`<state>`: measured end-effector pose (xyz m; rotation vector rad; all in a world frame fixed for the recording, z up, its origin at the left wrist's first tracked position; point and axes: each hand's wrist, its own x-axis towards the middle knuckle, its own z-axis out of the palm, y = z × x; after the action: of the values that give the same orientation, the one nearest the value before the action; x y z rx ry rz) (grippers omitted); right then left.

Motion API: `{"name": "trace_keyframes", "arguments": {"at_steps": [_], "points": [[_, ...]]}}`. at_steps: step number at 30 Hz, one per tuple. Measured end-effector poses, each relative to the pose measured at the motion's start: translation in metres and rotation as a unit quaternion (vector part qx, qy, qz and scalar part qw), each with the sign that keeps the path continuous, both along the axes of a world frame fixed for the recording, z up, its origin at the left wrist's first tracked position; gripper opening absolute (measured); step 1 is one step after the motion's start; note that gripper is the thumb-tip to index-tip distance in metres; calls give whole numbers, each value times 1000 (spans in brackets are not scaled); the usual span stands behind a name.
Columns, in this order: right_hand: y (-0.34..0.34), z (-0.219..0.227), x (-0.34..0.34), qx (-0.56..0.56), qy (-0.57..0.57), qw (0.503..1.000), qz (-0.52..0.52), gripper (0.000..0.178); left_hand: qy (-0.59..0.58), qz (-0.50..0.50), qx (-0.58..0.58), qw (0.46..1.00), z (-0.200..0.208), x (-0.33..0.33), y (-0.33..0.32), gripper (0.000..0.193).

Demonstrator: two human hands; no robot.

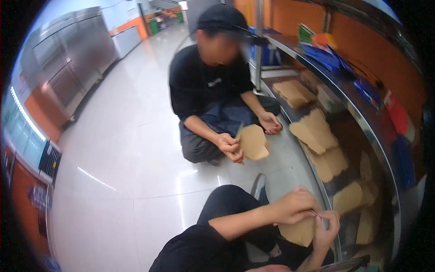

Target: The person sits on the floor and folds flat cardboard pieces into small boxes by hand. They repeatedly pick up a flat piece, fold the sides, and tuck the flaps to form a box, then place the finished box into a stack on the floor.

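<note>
My left hand (295, 206) and my right hand (327, 230) are close together at the lower right, both closed on a brown kraft cardboard piece (299, 232). Their fingers pinch its upper edge near the right side, and the rest hangs below my left hand. Part of the piece is hidden by my fingers. Facing me, a co-worker in black sits cross-legged on the floor and holds a similar flat kraft cardboard piece (253, 144) in one hand. The co-worker's other hand (270, 123) is apart from it, palm up.
Beside us on the right stands a metal rack (324, 186). Its lower shelf bears several brown cardboard pieces (313, 131); blue packages (331, 61) lie on the shelf above. Pale glossy floor (113, 167) stretches left toward steel cabinets (68, 63).
</note>
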<state>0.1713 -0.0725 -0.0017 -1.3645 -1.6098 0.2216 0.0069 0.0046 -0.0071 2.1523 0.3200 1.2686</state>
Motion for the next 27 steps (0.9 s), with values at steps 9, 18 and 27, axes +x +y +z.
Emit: {"name": "trace_keyframes", "arguments": {"at_steps": [9, 18, 27], "points": [[10, -4, -11, 10, 46, 998, 45, 10, -60, 39, 39, 997, -2, -13, 1, 13], [9, -8, -7, 22, -17, 999, 26, 10, 7, 61, 8, 998, -2, -17, 4, 21], [18, -70, 27, -79, 155, 985, -8, 8, 246, 46, -272, 929, -31, -31, 44, 38]]}}
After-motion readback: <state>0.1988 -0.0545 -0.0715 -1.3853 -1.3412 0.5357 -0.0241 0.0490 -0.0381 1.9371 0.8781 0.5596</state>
